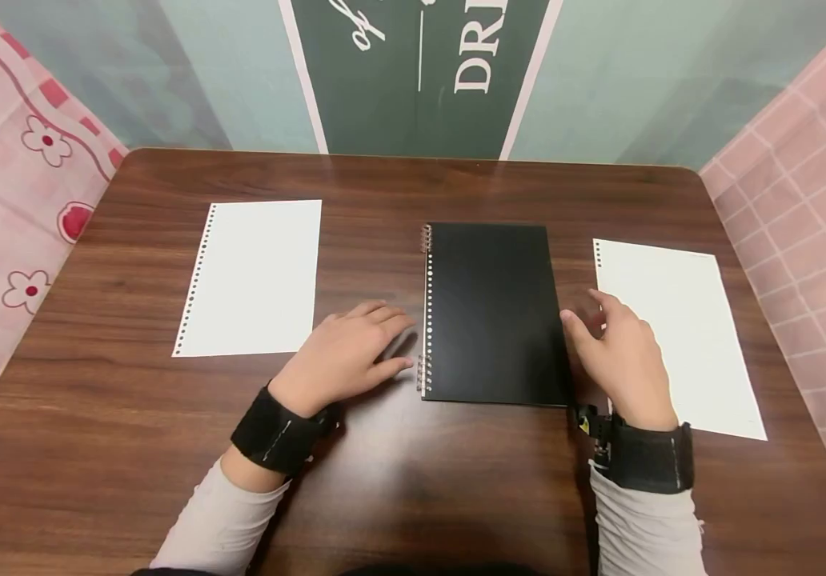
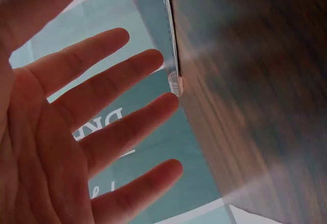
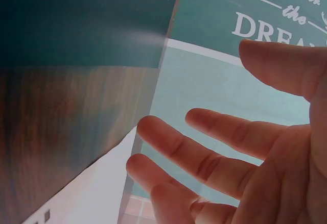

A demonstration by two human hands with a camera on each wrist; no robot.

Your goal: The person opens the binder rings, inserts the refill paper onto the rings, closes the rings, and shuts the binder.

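A black ring-bound notebook (image 1: 494, 312) lies closed in the middle of the table, its metal rings (image 1: 425, 372) along the left side. My left hand (image 1: 344, 352) hovers just left of those rings, fingers spread and nearly straight, holding nothing. At the notebook's right edge is my right hand (image 1: 622, 356), thumb close to the cover and fingers relaxed, also without anything in its grasp. It partly covers a white punched sheet (image 1: 701, 344) on the right. Another white punched sheet (image 1: 254, 276) lies left, its lower right corner near my left hand.
The brown wooden table (image 1: 384, 488) ends at a green and teal backdrop (image 1: 413, 96) with white lettering. A pink flowered cloth (image 1: 17, 200) hangs at the left, and a pink tile-patterned surface (image 1: 809, 216) stands along the right side.
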